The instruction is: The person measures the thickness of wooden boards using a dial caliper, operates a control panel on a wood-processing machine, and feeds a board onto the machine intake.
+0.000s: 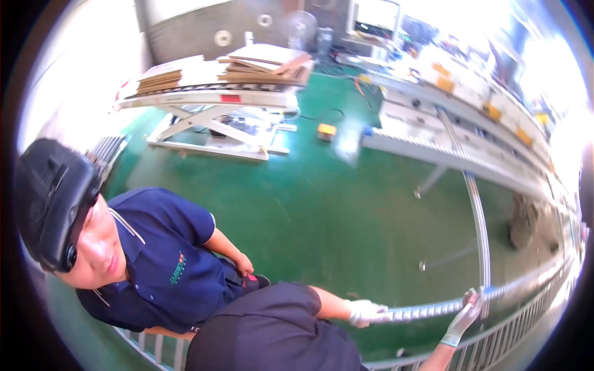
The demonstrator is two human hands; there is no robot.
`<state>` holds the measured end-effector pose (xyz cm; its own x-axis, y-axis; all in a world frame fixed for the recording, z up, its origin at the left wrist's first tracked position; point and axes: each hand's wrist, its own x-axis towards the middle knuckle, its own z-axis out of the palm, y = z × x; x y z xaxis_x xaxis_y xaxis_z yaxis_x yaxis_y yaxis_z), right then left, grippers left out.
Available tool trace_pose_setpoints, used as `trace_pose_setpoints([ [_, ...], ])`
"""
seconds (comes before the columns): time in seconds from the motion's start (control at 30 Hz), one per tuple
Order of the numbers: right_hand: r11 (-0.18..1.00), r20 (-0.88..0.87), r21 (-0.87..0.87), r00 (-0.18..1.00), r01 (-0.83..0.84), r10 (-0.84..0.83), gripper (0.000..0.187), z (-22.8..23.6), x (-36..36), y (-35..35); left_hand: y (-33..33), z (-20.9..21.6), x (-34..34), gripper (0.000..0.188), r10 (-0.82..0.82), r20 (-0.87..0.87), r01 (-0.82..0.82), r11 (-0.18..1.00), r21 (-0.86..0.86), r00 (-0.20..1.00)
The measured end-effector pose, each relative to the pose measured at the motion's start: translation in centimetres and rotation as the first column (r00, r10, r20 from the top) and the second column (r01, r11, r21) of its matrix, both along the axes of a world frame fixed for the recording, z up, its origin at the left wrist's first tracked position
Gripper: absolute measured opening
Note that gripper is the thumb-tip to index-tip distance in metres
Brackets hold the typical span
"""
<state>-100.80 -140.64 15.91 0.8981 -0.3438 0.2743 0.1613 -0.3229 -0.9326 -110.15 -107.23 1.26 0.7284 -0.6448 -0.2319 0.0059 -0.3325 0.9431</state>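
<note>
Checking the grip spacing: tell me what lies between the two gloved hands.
Head view: only a bare stretch of the ribbed metal rail runs between left hand and right hand.

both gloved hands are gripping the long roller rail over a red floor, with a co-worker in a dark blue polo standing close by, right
Not quite: the floor is green, not red, as the head view shows. The rest holds: the left hand and right hand, both in white gloves, grip the long roller rail, and a co-worker in a dark blue polo is close by on the left.
</note>
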Motion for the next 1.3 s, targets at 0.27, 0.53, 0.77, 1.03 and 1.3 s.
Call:
trace_pose_setpoints([
  [0.27, 0.358, -0.717, -0.665, 0.694, -0.655, -0.062, 0.037, -9.1, 0.9, 15.0, 6.0, 0.2, 1.5, 0.108, -0.415, 0.287, 0.342, 0.900, 0.270, 0.863],
  [0.53, 0.374, -0.669, -0.633, 0.722, -0.677, 0.176, 0.039, -9.6, -0.2, 13.0, 25.7, -9.1, -5.3, 0.041, 0.369, -0.106, -0.145, 0.590, 0.794, 0.923],
  [0.77, 0.505, -0.284, -0.804, 0.949, -0.314, 0.136, 0.031, -14.4, 6.0, 0.7, 27.9, -6.5, -15.6, 0.042, 0.801, -0.018, -0.470, 0.369, 0.802, 0.598],
  [1.03, 0.475, -0.176, -0.862, 0.984, -0.174, 0.042, 0.032, -17.9, 10.2, -7.1, 21.1, -14.7, -22.4, 0.051, 0.703, -0.109, -0.428, 0.539, 0.725, 0.702],
  [1.3, 0.495, -0.284, -0.843, 0.955, -0.210, -0.079, 0.037, -14.9, 9.4, -5.2, 23.4, -15.8, -19.9, 0.048, 0.582, -0.172, -0.265, 0.588, 0.765, 0.795],
])
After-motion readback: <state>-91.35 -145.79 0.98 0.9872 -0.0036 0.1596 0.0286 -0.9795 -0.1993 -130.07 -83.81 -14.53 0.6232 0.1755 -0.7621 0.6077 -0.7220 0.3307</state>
